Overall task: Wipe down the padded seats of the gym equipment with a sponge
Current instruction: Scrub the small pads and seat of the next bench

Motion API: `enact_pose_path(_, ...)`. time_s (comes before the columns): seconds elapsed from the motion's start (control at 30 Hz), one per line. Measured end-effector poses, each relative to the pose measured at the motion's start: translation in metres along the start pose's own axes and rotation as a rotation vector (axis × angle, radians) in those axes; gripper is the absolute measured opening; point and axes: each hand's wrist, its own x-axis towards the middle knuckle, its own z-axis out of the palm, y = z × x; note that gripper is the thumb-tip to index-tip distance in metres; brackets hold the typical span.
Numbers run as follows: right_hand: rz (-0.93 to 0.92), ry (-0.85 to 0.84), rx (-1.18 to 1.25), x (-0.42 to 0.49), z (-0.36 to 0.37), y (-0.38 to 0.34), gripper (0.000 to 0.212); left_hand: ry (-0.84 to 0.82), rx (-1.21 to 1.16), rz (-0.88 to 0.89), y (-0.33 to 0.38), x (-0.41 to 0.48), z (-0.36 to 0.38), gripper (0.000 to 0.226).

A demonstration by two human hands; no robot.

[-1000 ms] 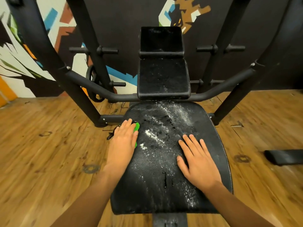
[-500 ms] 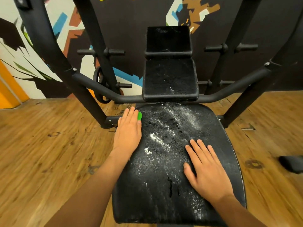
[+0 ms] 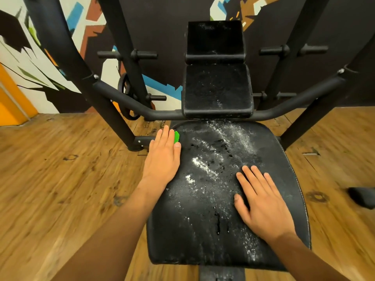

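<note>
A black padded seat [image 3: 280,165] fills the middle of the view, streaked with white powder and wet spots. My left hand [image 3: 163,157] lies flat with straight fingers at the seat's far left corner, pressing down on a green sponge [image 3: 176,136]; only a sliver of the sponge shows beside my fingers. My right hand [image 3: 261,203] rests flat on the right half of the seat, fingers spread and holding nothing. Behind the seat stand a lower back pad [image 3: 218,90] and an upper pad [image 3: 215,40], both dusted with powder.
The machine's black steel frame [image 3: 129,103] has uprights on both sides and a curved bar behind the seat. A weight plate [image 3: 126,98] hangs at the back left. Wooden floor [image 3: 60,169] surrounds the seat. A dark object [image 3: 363,197] lies on the floor at the right edge.
My left hand has slid the sponge forward along the seat's left edge to the far left corner. My right hand has stayed planted on the seat.
</note>
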Motion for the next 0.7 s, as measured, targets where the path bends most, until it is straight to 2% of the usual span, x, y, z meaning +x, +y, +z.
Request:
enact_pose_path(0.2, -0.010, 0.014, 0.000, -0.001, 0.004, 0.000, 0.062, -0.037, 0.090, 0.040, -0.010, 0.011, -0.005, 0.052)
enact_pose_path(0.33, -0.015, 0.018, 0.005, 0.000, 0.004, -0.001, 0.061, -0.014, 0.028, -0.027, -0.010, 0.020, 0.002, 0.053)
enact_pose_path(0.7, -0.016, 0.047, 0.005, 0.000, 0.004, 0.000, 0.061, 0.016, 0.078, -0.108, -0.010, -0.020, 0.006, 0.054)
